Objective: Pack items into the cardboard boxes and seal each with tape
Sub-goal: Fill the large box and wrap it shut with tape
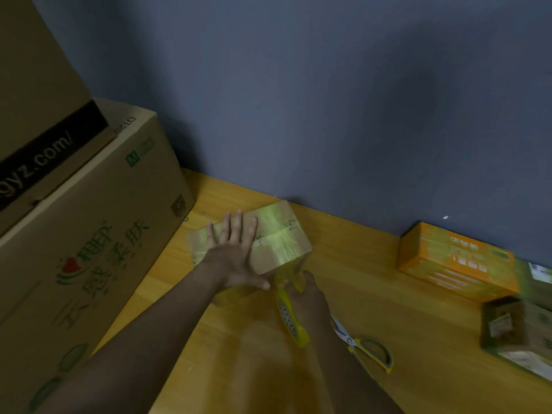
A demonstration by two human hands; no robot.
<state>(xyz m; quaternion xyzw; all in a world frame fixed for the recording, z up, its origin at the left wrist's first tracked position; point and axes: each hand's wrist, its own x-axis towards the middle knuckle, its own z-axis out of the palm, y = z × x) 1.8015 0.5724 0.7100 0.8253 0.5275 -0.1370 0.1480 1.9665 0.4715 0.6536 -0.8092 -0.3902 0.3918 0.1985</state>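
A small cardboard box (279,240) lies closed on the wooden table (358,264), crossed by strips of yellowish tape. My left hand (236,255) presses flat on its top, fingers straight and spread. Just below the box's near right corner, my right hand (307,294) grips a yellow tape roll (291,319), and a strip of tape runs from the roll up the box's near side.
Two large cardboard boxes (83,240) are stacked at the left against the blue wall. Yellow-handled scissors (364,345) lie right of my right arm. An orange box (454,261) and other blurred packages (516,330) sit at the right.
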